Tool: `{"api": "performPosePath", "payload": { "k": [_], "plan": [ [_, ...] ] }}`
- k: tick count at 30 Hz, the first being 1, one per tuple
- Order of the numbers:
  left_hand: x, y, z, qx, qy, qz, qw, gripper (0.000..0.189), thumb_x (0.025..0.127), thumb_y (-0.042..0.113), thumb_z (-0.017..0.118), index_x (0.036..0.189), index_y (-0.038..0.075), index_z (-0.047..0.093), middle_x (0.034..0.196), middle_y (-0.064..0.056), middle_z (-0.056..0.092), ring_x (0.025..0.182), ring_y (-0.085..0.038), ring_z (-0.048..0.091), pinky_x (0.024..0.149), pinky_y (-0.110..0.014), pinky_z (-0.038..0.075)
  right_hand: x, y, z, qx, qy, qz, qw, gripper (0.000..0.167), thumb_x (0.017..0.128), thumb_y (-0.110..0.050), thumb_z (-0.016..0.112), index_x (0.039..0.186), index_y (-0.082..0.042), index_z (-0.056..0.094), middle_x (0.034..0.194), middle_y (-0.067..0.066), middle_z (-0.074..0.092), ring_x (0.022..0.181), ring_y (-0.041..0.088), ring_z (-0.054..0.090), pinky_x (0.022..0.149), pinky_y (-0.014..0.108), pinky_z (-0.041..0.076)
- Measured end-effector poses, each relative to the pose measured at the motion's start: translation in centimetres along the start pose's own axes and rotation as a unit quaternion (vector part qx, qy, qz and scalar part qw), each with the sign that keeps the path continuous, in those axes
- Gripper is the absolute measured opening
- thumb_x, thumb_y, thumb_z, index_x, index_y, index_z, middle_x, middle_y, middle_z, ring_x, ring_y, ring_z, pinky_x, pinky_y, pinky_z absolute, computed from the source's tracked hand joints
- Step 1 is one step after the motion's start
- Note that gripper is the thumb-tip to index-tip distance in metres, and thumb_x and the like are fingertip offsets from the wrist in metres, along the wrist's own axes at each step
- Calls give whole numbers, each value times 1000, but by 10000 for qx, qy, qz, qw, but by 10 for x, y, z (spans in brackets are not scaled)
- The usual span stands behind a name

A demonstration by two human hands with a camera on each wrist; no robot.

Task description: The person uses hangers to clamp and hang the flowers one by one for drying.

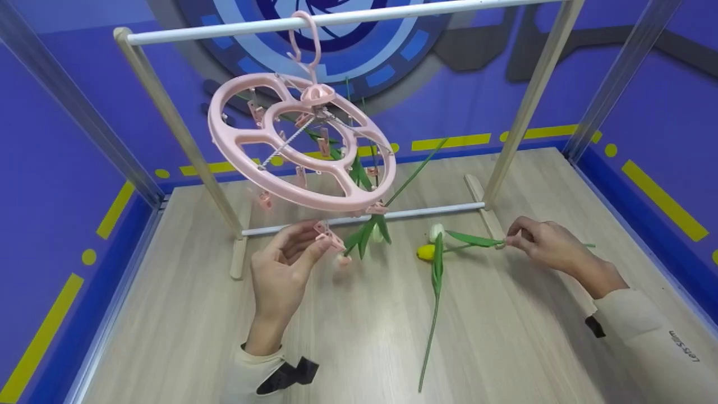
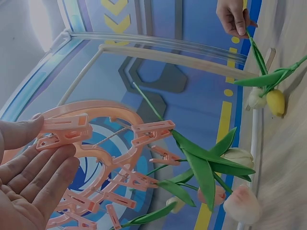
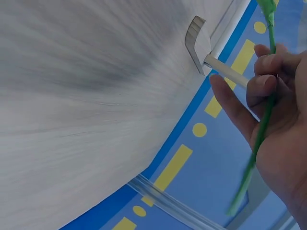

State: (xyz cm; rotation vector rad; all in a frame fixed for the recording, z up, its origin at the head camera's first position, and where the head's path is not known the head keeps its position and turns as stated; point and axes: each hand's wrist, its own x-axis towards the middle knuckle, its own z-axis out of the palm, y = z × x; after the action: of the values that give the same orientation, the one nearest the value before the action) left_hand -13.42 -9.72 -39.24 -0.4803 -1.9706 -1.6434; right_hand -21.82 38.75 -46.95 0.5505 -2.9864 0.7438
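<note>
My left hand point(image 1: 281, 278) pinches a pink clothespin point(image 2: 64, 130) between thumb and fingers, at the near lower side of a round pink clip hanger point(image 1: 227, 139). Over on the right, my right hand point(image 1: 541, 242) holds the green stem point(image 3: 265, 120) of an artificial tulip in its curled fingers. That stem runs left to a yellow tulip head point(image 1: 426, 252). Beside and partly behind it lies a white tulip point(image 1: 436, 231), its long stem reaching toward me on the table. Several tulips, including a pale pink one point(image 2: 243, 205), hang head down from the hanger's other clothespins.
The hanger's hook point(image 1: 305, 39) hangs on the white top bar point(image 1: 392, 13) of a wooden rack. A wooden post point(image 1: 530, 106) and lower white bar point(image 1: 432, 212) stand behind the loose tulips. Blue patterned walls point(image 1: 73, 140) enclose the light wood table point(image 1: 359, 348).
</note>
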Motion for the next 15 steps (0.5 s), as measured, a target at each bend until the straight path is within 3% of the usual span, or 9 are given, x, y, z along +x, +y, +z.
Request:
{"api": "performPosePath", "payload": {
  "k": [2, 6, 10, 15],
  "plan": [
    [0, 0, 0, -10, -1, -15, 10000, 31, 90, -4, 82, 120, -6, 73, 109, -10, 78, 98, -22, 76, 87, -35, 64, 0, 0, 0, 159, -78, 124, 9998, 19, 100, -20, 78, 108, -6, 66, 75, -3, 59, 63, 14, 49, 55, 28, 40],
    [-1, -1, 0, 4, -9, 18, 10000, 30, 91, -4, 82, 120, -6, 73, 109, -10, 78, 98, -22, 76, 87, -34, 64, 0, 0, 2, 222, 77, 4, 9997, 21, 94, -9, 82, 104, -7, 63, 82, -3, 65, 69, 14, 55, 58, 27, 45],
    [0, -2, 0, -60, -22, 17, 10000, 30, 91, -3, 81, 120, -6, 73, 109, -10, 78, 98, -22, 76, 87, -36, 64, 0, 2, 5, -30, 683, -363, 9970, 21, 90, -2, 84, 94, -12, 66, 85, -4, 66, 74, 13, 60, 61, 29, 52],
    [-1, -1, 0, -14, 8, -54, 10000, 31, 90, -3, 83, 120, -5, 74, 109, -9, 79, 98, -21, 76, 88, -37, 64, 0, 6, 8, -526, 1429, -1130, 9819, 22, 85, -1, 88, 89, -14, 70, 86, -7, 63, 74, 9, 58, 61, 33, 54]
  ]
}}
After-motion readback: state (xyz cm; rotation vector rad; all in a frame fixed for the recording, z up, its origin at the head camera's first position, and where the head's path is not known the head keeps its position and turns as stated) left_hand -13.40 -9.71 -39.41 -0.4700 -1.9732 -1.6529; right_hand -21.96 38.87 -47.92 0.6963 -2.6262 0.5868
